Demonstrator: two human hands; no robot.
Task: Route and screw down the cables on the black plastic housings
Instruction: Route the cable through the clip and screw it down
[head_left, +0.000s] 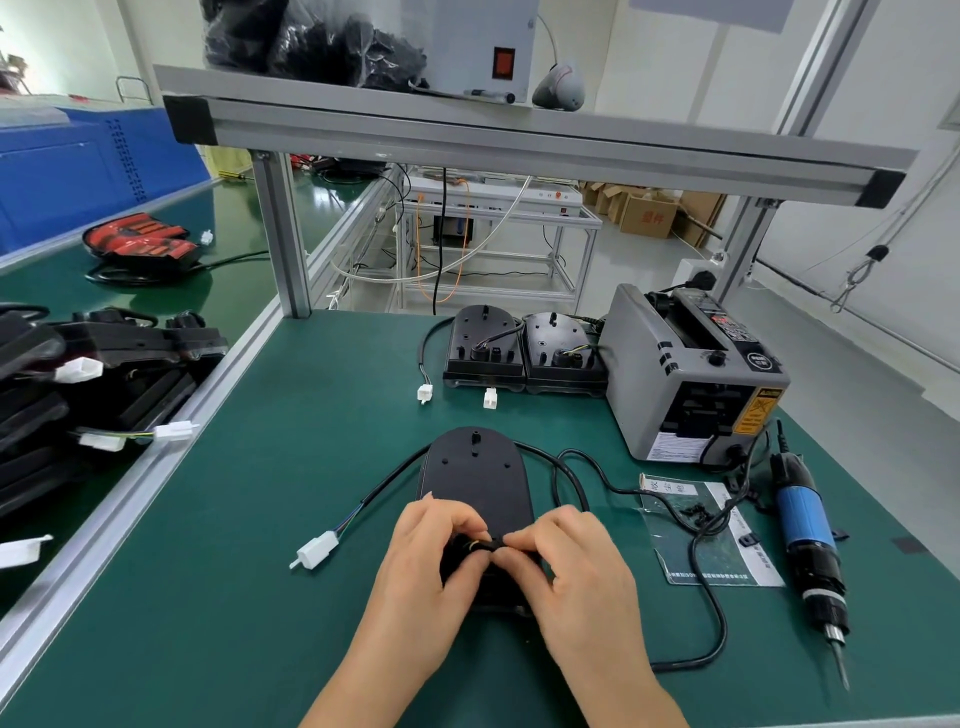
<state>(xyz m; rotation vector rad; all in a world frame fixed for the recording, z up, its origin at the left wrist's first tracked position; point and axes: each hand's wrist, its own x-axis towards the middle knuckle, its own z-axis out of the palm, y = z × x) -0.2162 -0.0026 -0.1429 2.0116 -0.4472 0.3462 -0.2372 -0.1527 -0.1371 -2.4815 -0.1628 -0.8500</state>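
The thin black cable (395, 476), judged soft and light, is pinched by the left hand (436, 564) and the right hand (569, 566), set close together over the stiff black plastic housing (475, 483) — best gripped near its exit.

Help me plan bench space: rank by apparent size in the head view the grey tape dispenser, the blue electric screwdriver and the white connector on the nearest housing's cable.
1. grey tape dispenser.
2. blue electric screwdriver, though it lies nearer the camera.
3. white connector, clearly smallest.
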